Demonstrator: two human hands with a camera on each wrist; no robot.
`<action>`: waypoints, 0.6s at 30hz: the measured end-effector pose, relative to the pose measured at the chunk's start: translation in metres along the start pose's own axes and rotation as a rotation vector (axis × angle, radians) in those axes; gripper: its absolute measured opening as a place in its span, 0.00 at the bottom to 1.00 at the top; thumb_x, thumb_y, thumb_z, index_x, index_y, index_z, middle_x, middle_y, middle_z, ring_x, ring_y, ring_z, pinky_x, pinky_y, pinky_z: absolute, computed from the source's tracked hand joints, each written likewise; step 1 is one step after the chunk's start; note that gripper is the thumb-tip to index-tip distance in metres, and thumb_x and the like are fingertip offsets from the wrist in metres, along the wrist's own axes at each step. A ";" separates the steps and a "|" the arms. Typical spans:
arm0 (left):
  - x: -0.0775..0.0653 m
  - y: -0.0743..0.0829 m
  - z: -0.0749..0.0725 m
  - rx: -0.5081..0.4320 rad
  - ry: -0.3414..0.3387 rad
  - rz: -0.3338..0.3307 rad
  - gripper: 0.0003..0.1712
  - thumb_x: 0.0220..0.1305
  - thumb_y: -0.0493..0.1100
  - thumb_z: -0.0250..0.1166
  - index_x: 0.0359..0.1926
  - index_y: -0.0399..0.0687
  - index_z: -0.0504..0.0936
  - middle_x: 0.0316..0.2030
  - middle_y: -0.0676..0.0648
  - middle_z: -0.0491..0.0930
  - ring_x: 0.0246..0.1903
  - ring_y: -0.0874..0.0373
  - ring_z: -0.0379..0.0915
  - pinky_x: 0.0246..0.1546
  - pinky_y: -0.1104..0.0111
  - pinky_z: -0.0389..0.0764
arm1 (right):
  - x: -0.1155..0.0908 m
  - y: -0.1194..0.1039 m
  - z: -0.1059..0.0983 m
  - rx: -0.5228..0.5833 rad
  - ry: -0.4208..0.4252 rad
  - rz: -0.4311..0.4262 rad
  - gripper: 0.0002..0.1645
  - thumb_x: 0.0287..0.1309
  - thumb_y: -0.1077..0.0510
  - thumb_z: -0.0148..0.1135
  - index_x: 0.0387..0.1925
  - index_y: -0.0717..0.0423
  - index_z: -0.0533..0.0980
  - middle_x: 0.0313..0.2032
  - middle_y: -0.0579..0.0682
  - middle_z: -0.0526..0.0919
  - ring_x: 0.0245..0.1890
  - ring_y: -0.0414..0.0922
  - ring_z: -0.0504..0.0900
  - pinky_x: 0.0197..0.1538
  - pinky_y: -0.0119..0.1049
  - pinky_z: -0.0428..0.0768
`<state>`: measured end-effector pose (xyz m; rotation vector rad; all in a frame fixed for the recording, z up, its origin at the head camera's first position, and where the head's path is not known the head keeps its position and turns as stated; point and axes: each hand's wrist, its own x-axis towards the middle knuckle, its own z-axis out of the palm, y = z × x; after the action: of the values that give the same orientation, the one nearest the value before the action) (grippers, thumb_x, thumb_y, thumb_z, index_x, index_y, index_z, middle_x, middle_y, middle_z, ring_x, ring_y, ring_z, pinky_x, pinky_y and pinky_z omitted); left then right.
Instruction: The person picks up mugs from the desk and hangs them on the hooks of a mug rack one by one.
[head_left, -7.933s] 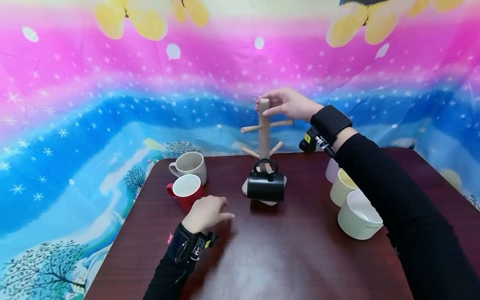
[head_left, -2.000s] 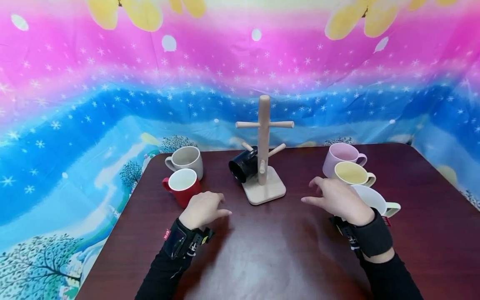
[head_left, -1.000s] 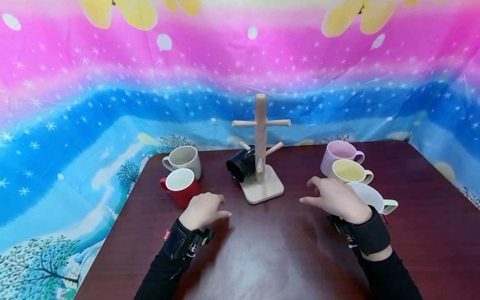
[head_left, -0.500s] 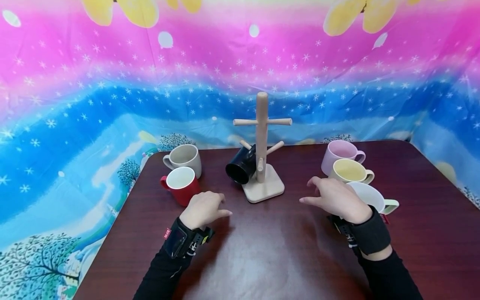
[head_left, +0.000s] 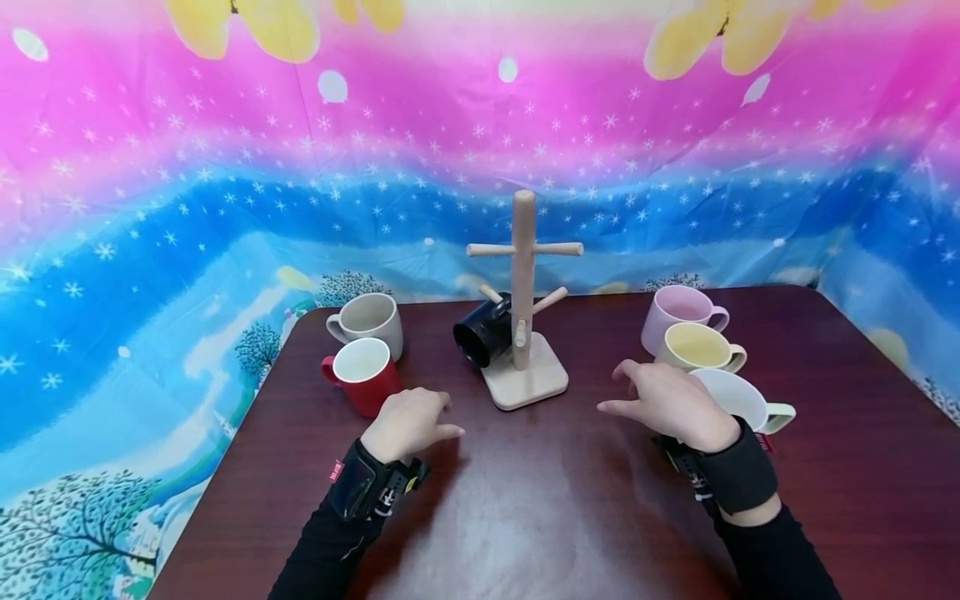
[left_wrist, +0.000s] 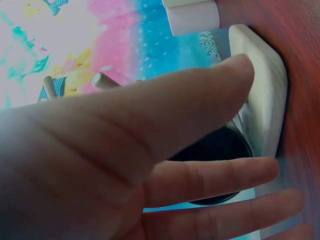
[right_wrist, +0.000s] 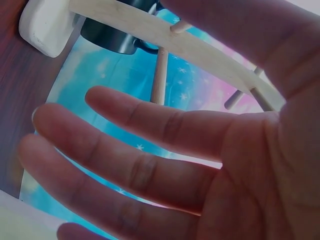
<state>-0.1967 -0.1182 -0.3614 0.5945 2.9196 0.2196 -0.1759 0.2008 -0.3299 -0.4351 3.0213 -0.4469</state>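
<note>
A wooden mug tree (head_left: pixel 523 283) stands mid-table on a square base, with pegs at two heights. On a lower left peg hangs a black mug (head_left: pixel 482 332), tilted with its mouth facing forward and left. My left hand (head_left: pixel 407 423) hovers loosely beside the red mug (head_left: pixel 367 379), its fingers relaxed and holding nothing. Behind the red mug is a grey mug (head_left: pixel 369 323). On the other side my right hand (head_left: pixel 671 402) hangs with relaxed fingers, partly covering the white mug (head_left: pixel 738 396). Both palms appear bare in the wrist views.
Behind the white mug stand a yellow mug (head_left: pixel 699 347) and a pink mug (head_left: pixel 678 315), handles to the right. The dark red-brown table (head_left: pixel 540 500) ends at a colourful printed cloth (head_left: pixel 420 192) at the back and sides.
Since the earliest frame, my right hand has left the top of the post and come down beside the right mugs. The rack has turned, carrying the black mug from front to left.
</note>
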 end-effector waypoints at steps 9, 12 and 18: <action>0.001 -0.001 0.002 0.001 -0.005 0.006 0.24 0.51 0.58 0.67 0.43 0.47 0.82 0.34 0.49 0.83 0.32 0.55 0.76 0.30 0.63 0.76 | 0.001 0.000 0.003 0.001 -0.007 0.004 0.26 0.48 0.45 0.67 0.43 0.61 0.76 0.19 0.44 0.76 0.20 0.38 0.71 0.23 0.31 0.69; 0.001 -0.002 0.002 0.003 -0.001 0.006 0.24 0.51 0.58 0.67 0.43 0.47 0.82 0.34 0.49 0.83 0.33 0.55 0.76 0.30 0.63 0.76 | 0.001 0.000 0.002 0.002 -0.008 0.003 0.27 0.48 0.45 0.67 0.43 0.61 0.76 0.19 0.44 0.76 0.19 0.38 0.71 0.23 0.31 0.69; 0.001 -0.002 0.000 0.000 -0.007 0.003 0.24 0.51 0.58 0.67 0.43 0.47 0.81 0.34 0.49 0.82 0.33 0.55 0.76 0.30 0.63 0.76 | 0.002 -0.001 0.002 -0.003 -0.009 0.004 0.28 0.48 0.44 0.66 0.43 0.61 0.76 0.19 0.44 0.76 0.20 0.38 0.71 0.23 0.31 0.69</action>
<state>-0.1985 -0.1199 -0.3618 0.5991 2.9123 0.2175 -0.1771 0.1988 -0.3320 -0.4306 3.0142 -0.4385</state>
